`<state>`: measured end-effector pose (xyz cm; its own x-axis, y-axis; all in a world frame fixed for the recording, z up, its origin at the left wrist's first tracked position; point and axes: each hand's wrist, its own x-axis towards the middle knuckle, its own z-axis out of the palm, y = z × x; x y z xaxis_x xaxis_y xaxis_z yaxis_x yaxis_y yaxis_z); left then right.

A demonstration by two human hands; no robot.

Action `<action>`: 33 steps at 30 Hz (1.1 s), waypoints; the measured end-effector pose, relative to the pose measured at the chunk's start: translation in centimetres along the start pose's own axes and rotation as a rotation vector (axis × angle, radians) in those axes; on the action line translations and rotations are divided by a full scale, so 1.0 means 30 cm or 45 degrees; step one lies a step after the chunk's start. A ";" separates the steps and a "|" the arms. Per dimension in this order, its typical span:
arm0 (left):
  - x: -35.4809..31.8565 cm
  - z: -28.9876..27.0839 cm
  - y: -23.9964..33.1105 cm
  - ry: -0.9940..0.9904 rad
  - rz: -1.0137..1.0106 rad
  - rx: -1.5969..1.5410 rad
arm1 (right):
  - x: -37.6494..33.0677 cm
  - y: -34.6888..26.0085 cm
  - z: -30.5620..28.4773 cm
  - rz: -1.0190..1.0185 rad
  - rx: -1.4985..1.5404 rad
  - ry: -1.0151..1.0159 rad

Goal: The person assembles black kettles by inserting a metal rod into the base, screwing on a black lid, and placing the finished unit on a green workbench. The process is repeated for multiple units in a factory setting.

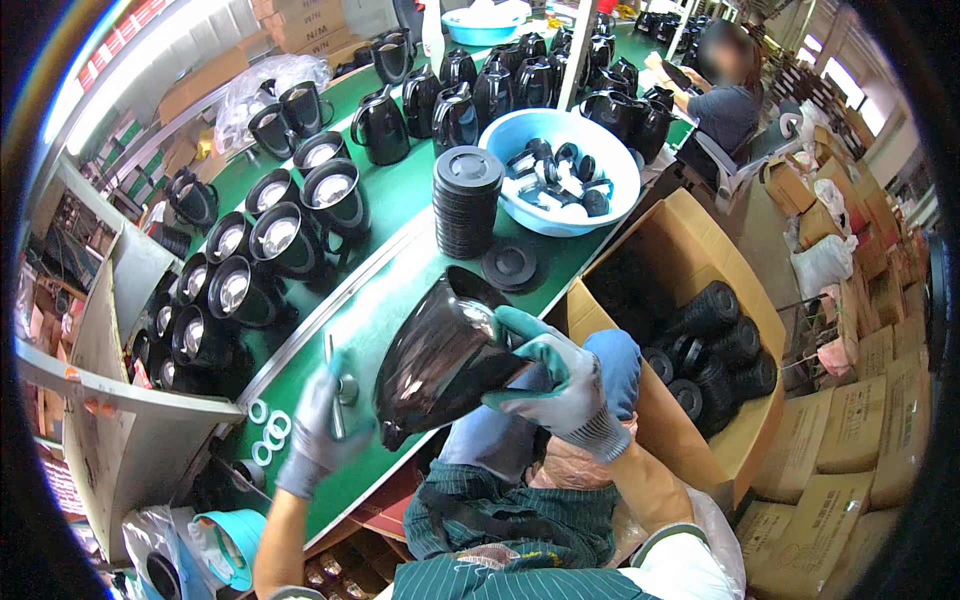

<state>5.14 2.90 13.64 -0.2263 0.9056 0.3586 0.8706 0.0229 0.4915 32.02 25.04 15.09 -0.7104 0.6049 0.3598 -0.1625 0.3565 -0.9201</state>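
A long green counter (400, 300) runs from seven o'clock up to one o'clock, crowded with open black kettles (285, 240) on its ten o'clock side. At four o'clock an open cardboard box (690, 260) holds stacked black discs. A pale blue basin (620, 160) of small black parts sits at twelve o'clock, with a stack of black lids (467, 200) just beside it at eleven. At centre, the black kettle body (440, 360) is tilted on its side above the counter's edge, the gloved right hand (560, 385) clamped on its rim. The gloved left hand (320, 430), at seven o'clock, is closed around a thin metal tool (333, 385). White rings (268, 430) lie just beside it.
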 end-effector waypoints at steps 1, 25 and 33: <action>-0.059 0.082 -0.070 -0.016 0.005 -0.115 | -0.004 -0.002 0.013 0.023 0.038 0.032; -0.083 0.496 -0.199 -0.207 -0.621 -1.080 | 0.930 0.549 -0.073 0.150 -1.377 0.134; -0.027 0.520 -0.176 -0.361 -0.532 -1.244 | 0.355 0.149 0.006 -0.366 -0.387 -0.429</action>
<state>7.55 8.66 -1.62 -0.2052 0.9718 -0.1158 -0.0011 0.1181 0.9930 23.60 32.96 14.79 -0.8551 0.2084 0.4748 -0.2125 0.6944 -0.6875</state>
